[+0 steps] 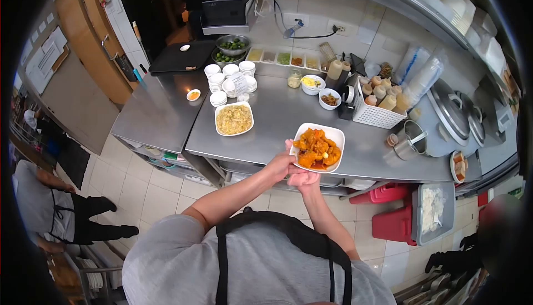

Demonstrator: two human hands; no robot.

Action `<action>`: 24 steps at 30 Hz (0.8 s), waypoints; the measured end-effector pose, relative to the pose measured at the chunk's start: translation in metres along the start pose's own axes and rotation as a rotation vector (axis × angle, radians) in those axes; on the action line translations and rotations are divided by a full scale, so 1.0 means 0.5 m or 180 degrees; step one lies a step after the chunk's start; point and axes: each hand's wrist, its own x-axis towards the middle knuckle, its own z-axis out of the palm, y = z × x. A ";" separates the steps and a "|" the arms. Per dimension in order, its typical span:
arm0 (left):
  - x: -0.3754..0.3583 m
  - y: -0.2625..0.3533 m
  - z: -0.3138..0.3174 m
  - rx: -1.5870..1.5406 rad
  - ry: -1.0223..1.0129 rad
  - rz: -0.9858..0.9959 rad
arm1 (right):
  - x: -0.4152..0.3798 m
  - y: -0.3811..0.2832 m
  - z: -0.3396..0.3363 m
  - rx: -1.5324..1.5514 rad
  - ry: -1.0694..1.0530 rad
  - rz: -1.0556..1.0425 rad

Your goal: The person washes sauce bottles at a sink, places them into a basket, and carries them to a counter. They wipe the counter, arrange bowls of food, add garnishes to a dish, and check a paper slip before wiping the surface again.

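Note:
A square white plate (338,138) of orange, sauce-coated food pieces (315,148) is held above the front edge of the steel counter. My left hand (282,164) grips its left side, with fingers partly hidden beneath. Under the near edge, my right hand (304,179) supports the same plate from below; the plate hides some of its fingers. To the left on the counter stands a square white bowl of fried rice (234,119). A small saucer of orange sauce (193,95) lies farther left.
Stacks of small white dishes (218,99) stand behind the rice. Along the back are condiment containers (283,58), small bowls (330,99) and a white basket of squeeze bottles (379,117). Below right is a grey bin (451,210). A person (53,205) stands at left.

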 end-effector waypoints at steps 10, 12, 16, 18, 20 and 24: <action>-0.082 0.029 -0.003 0.1205 0.0171 0.0003 | -0.021 -0.184 -0.006 -0.1718 0.0534 -0.0272; -0.091 0.026 0.011 0.0990 -0.0024 -0.0180 | -0.005 -0.176 0.005 -0.1153 0.0402 0.0044; -0.069 0.009 0.013 0.0317 -0.0255 -0.0448 | 0.038 -0.116 -0.010 -0.2595 -0.0861 -0.0401; -0.044 0.001 -0.012 -0.0018 -0.0296 -0.0468 | 0.024 -0.080 -0.055 -0.0630 -0.0629 0.0532; -0.017 0.002 -0.038 -0.0021 0.0053 -0.0306 | 0.008 -0.055 -0.101 0.0447 0.0070 0.0962; 0.015 0.014 -0.092 -0.0005 0.0189 -0.0158 | -0.016 -0.063 -0.143 -0.0603 0.1011 0.0623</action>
